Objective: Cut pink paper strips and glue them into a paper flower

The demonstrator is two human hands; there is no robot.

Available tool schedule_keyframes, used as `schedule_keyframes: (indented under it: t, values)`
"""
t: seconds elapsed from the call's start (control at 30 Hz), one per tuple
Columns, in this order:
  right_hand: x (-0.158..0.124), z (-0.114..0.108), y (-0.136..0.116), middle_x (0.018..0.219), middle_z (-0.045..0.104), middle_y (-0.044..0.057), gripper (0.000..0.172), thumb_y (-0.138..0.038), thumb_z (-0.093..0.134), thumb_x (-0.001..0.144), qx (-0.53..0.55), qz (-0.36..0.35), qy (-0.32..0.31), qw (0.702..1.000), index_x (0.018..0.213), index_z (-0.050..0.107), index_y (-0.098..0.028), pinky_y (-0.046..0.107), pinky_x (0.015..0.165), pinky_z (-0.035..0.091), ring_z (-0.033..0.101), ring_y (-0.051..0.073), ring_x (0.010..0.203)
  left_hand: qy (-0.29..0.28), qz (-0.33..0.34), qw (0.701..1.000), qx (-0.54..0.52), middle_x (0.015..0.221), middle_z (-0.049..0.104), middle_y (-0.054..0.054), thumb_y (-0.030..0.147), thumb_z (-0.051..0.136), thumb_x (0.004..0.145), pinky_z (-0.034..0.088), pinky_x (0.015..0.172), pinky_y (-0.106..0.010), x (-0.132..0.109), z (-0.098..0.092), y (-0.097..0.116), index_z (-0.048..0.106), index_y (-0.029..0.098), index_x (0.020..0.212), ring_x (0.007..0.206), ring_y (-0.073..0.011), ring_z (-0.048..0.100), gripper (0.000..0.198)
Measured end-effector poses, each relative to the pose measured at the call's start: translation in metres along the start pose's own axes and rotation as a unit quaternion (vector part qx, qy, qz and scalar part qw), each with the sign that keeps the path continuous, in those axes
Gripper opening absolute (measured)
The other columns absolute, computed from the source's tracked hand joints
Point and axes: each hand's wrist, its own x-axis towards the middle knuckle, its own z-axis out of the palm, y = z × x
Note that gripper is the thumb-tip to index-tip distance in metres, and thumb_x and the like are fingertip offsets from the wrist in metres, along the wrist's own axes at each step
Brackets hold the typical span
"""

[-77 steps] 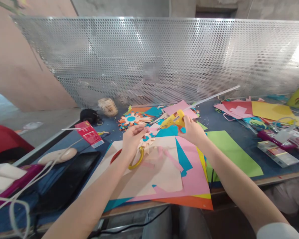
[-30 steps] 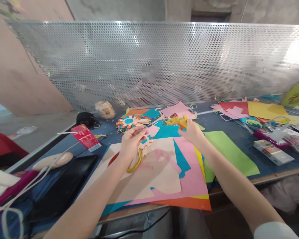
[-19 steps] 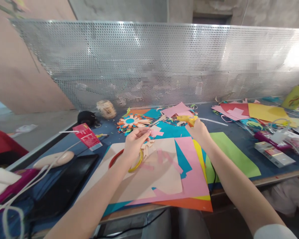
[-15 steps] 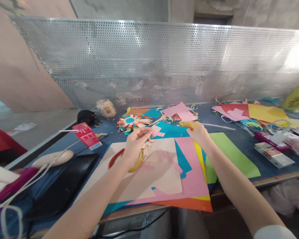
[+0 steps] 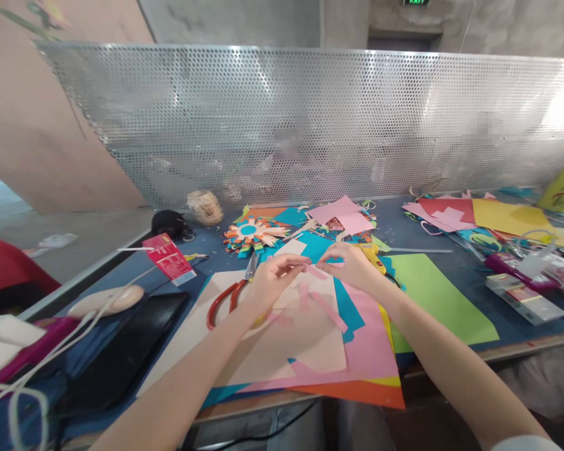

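My left hand [image 5: 278, 280] is closed in a pinch over the layered paper, holding a small pink paper strip [image 5: 316, 272] at its fingertips. From the other side my right hand [image 5: 350, 262] brings its thumb and fingers together on the same strip; the exact contact is hard to see. Just beyond my right hand lies a yellow glue gun [image 5: 370, 253], partly hidden. Beneath both hands is a cream paper sheet [image 5: 282, 351] with loose pink strips [image 5: 329, 311]. Red-handled scissors [image 5: 235, 294] rest beside my left wrist. A fringed paper flower [image 5: 249, 230] lies farther back.
A pink sheet [image 5: 371, 347] and green sheet [image 5: 444, 300] spread to the right. At left are a black tablet-like slab [image 5: 126, 351], a red packet [image 5: 169, 258] and white cables. Behind stands a perforated metal screen [image 5: 244, 125]. Paper scraps cover the back.
My right hand has let go of the yellow glue gun, which now lies on the table, and has moved left to the pink strip. My left hand has shifted slightly nearer and right.
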Motion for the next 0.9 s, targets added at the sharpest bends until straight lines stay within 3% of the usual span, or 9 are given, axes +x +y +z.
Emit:
schedule_keyframes:
  t: [0.1,0.3,0.37,0.47,0.53,0.6,0.67,0.8,0.9]
  values:
    - [-0.004,0.005,-0.006,0.079,0.067,0.001,0.014,-0.032,0.061,0.076,0.038,0.006,-0.012,0.999,0.074,0.067,-0.020,0.026,0.074,0.040,0.057,0.014,0.079,-0.032,0.011,0.998,0.047,0.086,0.069,-0.008,0.030,0.060,0.074,0.049,0.072,-0.031,-0.003,0.002,0.001,0.069,0.021,0.084,0.079,-0.0198,0.064,0.017]
    - [-0.005,0.008,-0.003,0.065,0.064,-0.002,0.012,-0.028,0.062,0.073,0.076,0.029,-0.053,0.995,0.068,0.067,-0.019,0.022,0.058,0.035,0.048,0.010,0.059,-0.041,0.022,0.996,0.075,0.087,0.069,-0.007,0.030,0.058,0.075,0.049,0.071,-0.030,-0.005,0.007,0.001,0.069,0.021,0.084,0.080,-0.0195,0.064,0.017]
    - [-0.003,0.009,-0.001,0.062,0.063,-0.002,0.010,-0.025,0.062,0.073,0.098,0.038,-0.046,0.993,0.067,0.066,-0.018,0.022,0.055,0.035,0.047,0.009,0.057,-0.026,0.028,0.996,0.085,0.093,0.069,-0.007,0.033,0.057,0.075,0.049,0.073,-0.029,-0.002,0.004,0.002,0.068,0.021,0.088,0.083,-0.0194,0.064,0.020]
    - [0.000,0.007,0.003,0.059,0.061,-0.001,0.014,-0.027,0.061,0.073,0.165,0.068,-0.032,0.983,0.064,0.061,-0.016,0.022,0.057,0.038,0.051,0.010,0.057,0.043,0.017,0.988,0.150,0.098,0.068,-0.008,0.038,0.054,0.075,0.048,0.074,-0.029,0.007,-0.014,0.003,0.065,0.019,0.093,0.087,-0.0201,0.063,0.028]
    - [0.002,0.006,0.008,0.058,0.061,-0.001,0.015,-0.030,0.060,0.072,0.214,0.103,-0.025,0.971,0.064,0.059,-0.017,0.024,0.059,0.040,0.054,0.011,0.058,0.057,-0.028,0.964,0.259,0.093,0.069,-0.008,0.042,0.054,0.072,0.047,0.072,-0.030,0.015,-0.032,0.002,0.065,0.018,0.088,0.085,-0.0224,0.062,0.031]
    - [0.003,0.004,0.012,0.059,0.062,-0.001,0.015,-0.031,0.060,0.071,0.258,0.131,-0.017,0.957,0.065,0.057,-0.017,0.025,0.062,0.042,0.058,0.012,0.061,0.015,-0.108,0.927,0.359,0.090,0.069,-0.009,0.047,0.057,0.066,0.046,0.074,-0.031,0.022,-0.049,0.000,0.066,0.017,0.079,0.085,-0.0257,0.062,0.033]
    - [0.005,0.004,0.015,0.059,0.064,-0.001,0.014,-0.030,0.060,0.071,0.293,0.143,-0.016,0.945,0.066,0.056,-0.018,0.025,0.065,0.043,0.060,0.013,0.064,-0.006,-0.143,0.903,0.405,0.094,0.068,-0.010,0.051,0.054,0.066,0.044,0.076,-0.032,0.025,-0.058,-0.004,0.064,0.017,0.082,0.087,-0.0265,0.061,0.040]
    - [0.006,0.006,0.018,0.059,0.065,-0.001,0.012,-0.028,0.060,0.070,0.315,0.151,-0.019,0.937,0.066,0.054,-0.018,0.024,0.064,0.043,0.059,0.012,0.063,-0.022,-0.196,0.846,0.496,0.107,0.063,-0.015,0.059,0.049,0.067,0.041,0.082,-0.039,0.026,-0.056,-0.018,0.060,0.016,0.101,0.101,-0.0336,0.056,0.056]
    - [0.006,0.008,0.019,0.060,0.066,0.000,0.012,-0.027,0.058,0.071,0.318,0.144,-0.012,0.937,0.067,0.054,-0.018,0.024,0.062,0.042,0.059,0.011,0.062,-0.027,-0.199,0.805,0.559,0.114,0.058,-0.020,0.059,0.050,0.066,0.036,0.086,-0.048,0.023,-0.048,-0.027,0.059,0.016,0.102,0.110,-0.0412,0.048,0.057]
